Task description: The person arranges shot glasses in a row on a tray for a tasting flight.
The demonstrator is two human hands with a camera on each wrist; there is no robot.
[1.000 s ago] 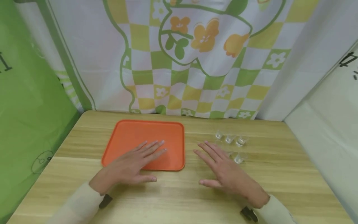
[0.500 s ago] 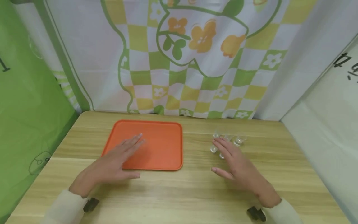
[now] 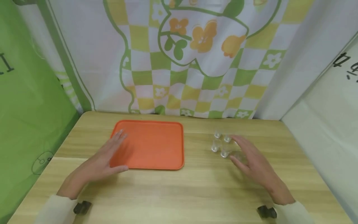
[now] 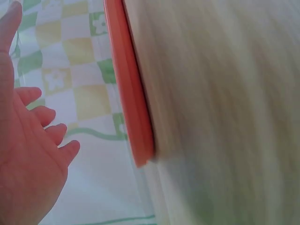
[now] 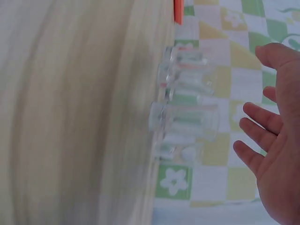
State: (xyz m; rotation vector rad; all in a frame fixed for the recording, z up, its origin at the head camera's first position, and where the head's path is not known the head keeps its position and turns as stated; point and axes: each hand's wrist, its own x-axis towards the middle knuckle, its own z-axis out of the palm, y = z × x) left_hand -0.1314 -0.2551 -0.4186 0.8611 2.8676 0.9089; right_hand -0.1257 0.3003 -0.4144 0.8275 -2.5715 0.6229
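Note:
My left hand [image 3: 102, 158] hovers over the left edge of an orange tray [image 3: 156, 146], fingers extended and thumb spread, holding nothing. In the left wrist view the tray's rim [image 4: 129, 89] shows beyond the palm. At the right, my right hand [image 3: 255, 163] is beside several small clear glasses [image 3: 215, 146] grouped on the table. Its thumb and fingers are apart with nothing gripped, and it partly covers the glasses at the group's right side. In the right wrist view a nearer glass [image 5: 185, 119] stands upright, apart from the fingers.
The wooden table [image 3: 179, 193] backs onto a curtain [image 3: 195, 71] with checks and flowers. A green sheet [image 3: 33, 102] hangs at the left and a white panel [image 3: 330, 115] at the right. Bare wood lies between the tray and the glasses.
Both hands have moved apart: the left went leftward across the tray to its left edge, the right went rightward past the glasses. Tray and glasses stay in place.

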